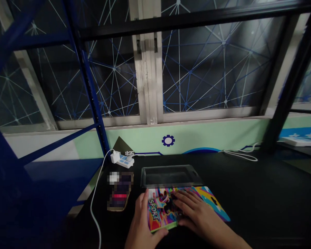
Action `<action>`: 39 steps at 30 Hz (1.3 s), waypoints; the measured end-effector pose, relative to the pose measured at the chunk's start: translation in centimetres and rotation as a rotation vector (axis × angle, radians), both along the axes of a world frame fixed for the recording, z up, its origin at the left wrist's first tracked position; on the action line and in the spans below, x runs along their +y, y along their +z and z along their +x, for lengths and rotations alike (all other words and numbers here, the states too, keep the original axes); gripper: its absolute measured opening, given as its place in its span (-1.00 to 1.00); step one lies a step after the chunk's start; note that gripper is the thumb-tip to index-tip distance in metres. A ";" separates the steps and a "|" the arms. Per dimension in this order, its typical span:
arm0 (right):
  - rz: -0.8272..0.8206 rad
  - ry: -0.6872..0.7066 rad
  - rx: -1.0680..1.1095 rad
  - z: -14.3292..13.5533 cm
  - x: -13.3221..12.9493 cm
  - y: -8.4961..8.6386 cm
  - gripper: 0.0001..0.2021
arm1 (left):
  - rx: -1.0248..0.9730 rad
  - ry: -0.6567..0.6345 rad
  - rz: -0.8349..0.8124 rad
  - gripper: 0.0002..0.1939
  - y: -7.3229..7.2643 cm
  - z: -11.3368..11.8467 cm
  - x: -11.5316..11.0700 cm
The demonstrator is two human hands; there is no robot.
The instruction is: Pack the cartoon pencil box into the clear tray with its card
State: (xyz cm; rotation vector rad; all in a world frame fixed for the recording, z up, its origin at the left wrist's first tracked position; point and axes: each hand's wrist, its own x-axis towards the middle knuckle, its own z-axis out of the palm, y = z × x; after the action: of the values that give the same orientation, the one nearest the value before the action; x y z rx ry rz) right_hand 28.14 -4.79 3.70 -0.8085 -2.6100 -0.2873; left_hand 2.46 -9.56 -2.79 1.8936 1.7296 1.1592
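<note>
A colourful package (158, 217) printed with the word SPORT lies on the black table. Its right end is a flat card flap with a dark hang hole. My left hand (142, 221) grips the package's left end, fingers along the side and thumb at the front edge. Across the top of it my right hand (194, 209) lies flat, fingers stretched out and covering part of the print. Just behind the package sits a clear plastic blister shell (168, 175), apart from both hands. What is inside the package is hidden.
A phone (123, 190), partly pixelated, lies left of the package. Behind it is a white power strip (124, 160) with a plug, and a white cable (94, 207) runs to the front. More white cable (241, 154) lies at the back right. Blue rack posts (89, 86) frame the table.
</note>
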 end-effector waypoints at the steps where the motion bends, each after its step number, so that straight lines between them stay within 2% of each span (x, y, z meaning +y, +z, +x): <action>1: 0.017 0.031 -0.016 -0.1 0.2 0.3 -0.53 | 0.007 0.013 -0.008 0.20 0.1 0.1 0.0; 5: 0.048 0.070 0.002 -0.5 1.0 1.7 -0.68 | -0.002 0.026 -0.022 0.27 0.4 0.5 0.0; 7: 0.015 0.007 0.031 -0.9 1.7 2.7 -0.71 | -0.050 0.020 -0.014 0.31 0.5 0.5 -0.1; 10: -0.042 -0.122 0.083 -1.4 3.6 4.1 -0.65 | -0.157 0.003 -0.027 0.34 0.7 0.4 -0.3; 13: -0.080 -0.228 0.160 -1.4 5.9 4.5 -0.69 | -0.231 -0.014 -0.053 0.34 0.8 0.2 -0.3; 16: -0.108 -0.354 0.268 -0.7 7.7 3.4 -0.74 | -0.252 -0.028 -0.051 0.31 0.9 0.2 -0.3; 19: -0.156 -0.452 0.385 0.1 8.7 1.6 -0.65 | -0.232 -0.037 -0.036 0.29 0.9 0.2 -0.3; 23: -0.293 -0.437 0.510 1.2 8.7 0.5 -0.59 | -0.236 -0.042 -0.029 0.28 0.9 0.2 -0.5; 28: -0.416 -0.373 0.630 2.7 5.9 1.5 -0.57 | -0.238 -0.008 -0.010 0.26 1.0 0.2 -0.5; 30: -0.456 -0.340 0.665 3.4 4.0 1.1 -0.57 | -0.234 0.008 0.001 0.26 0.9 0.2 -0.5; 35: -0.528 -0.202 0.583 5.2 0.8 -2.0 -0.67 | -0.209 0.023 0.073 0.15 0.8 0.2 -0.6; 39: -0.397 -0.175 0.488 5.8 0.7 -4.0 -0.48 | -0.191 -0.012 0.078 -0.07 0.8 -0.2 -0.6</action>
State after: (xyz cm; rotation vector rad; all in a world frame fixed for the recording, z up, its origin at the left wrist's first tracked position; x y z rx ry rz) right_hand 33.98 -4.10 -0.33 -1.0811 -2.1586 0.3561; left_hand 2.24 -10.20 -1.96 1.7693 1.5902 1.3723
